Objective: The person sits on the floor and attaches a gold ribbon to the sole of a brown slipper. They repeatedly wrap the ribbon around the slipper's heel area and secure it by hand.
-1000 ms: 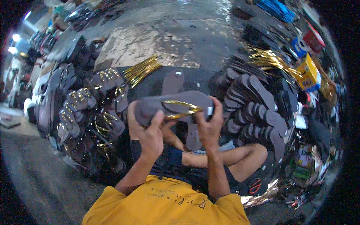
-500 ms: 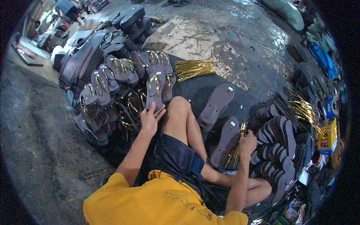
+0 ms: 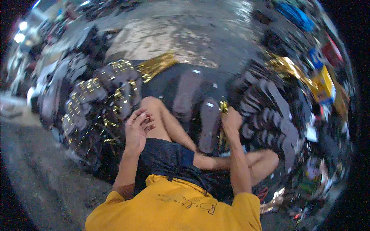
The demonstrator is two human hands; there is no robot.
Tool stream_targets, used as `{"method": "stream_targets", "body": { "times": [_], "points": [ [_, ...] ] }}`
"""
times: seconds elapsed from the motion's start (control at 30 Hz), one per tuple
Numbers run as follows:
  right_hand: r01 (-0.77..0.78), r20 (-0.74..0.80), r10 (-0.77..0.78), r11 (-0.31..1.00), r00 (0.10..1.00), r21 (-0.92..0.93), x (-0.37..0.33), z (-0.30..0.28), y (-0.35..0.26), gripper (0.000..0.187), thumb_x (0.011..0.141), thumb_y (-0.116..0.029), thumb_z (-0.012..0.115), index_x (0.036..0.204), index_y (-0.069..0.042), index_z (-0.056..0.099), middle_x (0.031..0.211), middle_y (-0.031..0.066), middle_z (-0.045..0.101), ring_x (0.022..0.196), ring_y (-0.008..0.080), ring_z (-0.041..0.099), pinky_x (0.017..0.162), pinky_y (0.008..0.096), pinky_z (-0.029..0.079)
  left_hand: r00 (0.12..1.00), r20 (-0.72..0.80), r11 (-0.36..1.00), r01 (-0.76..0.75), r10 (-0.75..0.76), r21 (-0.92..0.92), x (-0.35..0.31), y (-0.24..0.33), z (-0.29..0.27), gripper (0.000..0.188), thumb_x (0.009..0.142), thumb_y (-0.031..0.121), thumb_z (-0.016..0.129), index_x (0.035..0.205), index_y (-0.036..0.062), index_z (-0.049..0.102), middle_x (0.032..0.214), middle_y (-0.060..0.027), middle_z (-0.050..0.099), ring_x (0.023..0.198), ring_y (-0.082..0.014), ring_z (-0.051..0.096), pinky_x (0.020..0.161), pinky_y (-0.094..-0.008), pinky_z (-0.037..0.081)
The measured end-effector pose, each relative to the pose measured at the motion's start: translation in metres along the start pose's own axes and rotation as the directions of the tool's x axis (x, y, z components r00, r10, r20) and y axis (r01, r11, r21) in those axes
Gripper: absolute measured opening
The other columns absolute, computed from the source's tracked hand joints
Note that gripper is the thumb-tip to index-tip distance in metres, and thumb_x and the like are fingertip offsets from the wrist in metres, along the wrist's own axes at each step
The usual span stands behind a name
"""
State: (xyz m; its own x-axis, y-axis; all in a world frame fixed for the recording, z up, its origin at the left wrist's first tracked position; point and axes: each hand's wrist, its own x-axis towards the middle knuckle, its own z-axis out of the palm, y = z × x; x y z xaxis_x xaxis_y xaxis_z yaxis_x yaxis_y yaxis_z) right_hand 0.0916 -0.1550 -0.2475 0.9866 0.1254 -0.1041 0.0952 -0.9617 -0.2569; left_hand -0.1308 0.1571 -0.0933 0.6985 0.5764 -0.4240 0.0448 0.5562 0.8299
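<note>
The right hand (image 3: 231, 120) pinches a gold strap (image 3: 223, 107) at the tip of a grey sole (image 3: 210, 125) lying on the floor, within easy reach. The left hand (image 3: 137, 129) hovers empty, fingers loosely curled, beside finished sandals (image 3: 115, 92).

Left hand (image 3: 137, 129) open, raised; right hand (image 3: 231, 121) clenched
</note>
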Motion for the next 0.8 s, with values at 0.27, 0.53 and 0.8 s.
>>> {"method": "stream_targets", "body": {
  "times": [0.27,0.53,0.8],
  "points": [
    [0.121,-0.218,-0.015,0.868,0.976,0.482,-0.031,-0.079,0.023,0.021,0.096,-0.027,0.077,0.103,-0.007,0.080,0.096,0.0159,0.080,0.085,0.0385,0.077,0.079,0.0494,0.060,0.929,0.370,0.878,-0.167,-0.012,0.449,0.008,-0.033,0.121,0.030,0.106,0.012,0.069,0.135,0.0032,0.066,0.116,-0.0094,0.077,0.101,-0.0191,0.075,0.082,-0.0329,0.064],
    [0.299,-0.218,-0.210,0.549,0.953,0.780,-0.079,-0.173,-0.013,0.022,0.093,0.000,0.078,0.114,-0.001,0.079,0.105,0.0142,0.083,0.095,0.0236,0.081,0.086,0.0346,0.062,0.730,0.679,0.751,-0.491,0.079,0.441,0.001,-0.063,0.206,0.027,0.101,0.009,0.078,0.127,0.0017,0.076,0.108,-0.0059,0.077,0.086,-0.0079,0.066,0.070,-0.0250,0.056],
    [0.333,-0.328,-0.075,0.345,0.942,0.878,-0.094,-0.171,-0.037,0.019,0.101,0.003,0.074,0.119,0.002,0.078,0.108,0.0082,0.077,0.094,0.0122,0.071,0.084,0.0253,0.057,0.804,0.557,0.841,-0.437,0.207,0.318,-0.015,-0.039,0.190,0.015,0.102,0.006,0.077,0.112,-0.0049,0.078,0.109,-0.0104,0.080,0.092,-0.0122,0.075,0.082,-0.0266,0.063]
  ]
}}
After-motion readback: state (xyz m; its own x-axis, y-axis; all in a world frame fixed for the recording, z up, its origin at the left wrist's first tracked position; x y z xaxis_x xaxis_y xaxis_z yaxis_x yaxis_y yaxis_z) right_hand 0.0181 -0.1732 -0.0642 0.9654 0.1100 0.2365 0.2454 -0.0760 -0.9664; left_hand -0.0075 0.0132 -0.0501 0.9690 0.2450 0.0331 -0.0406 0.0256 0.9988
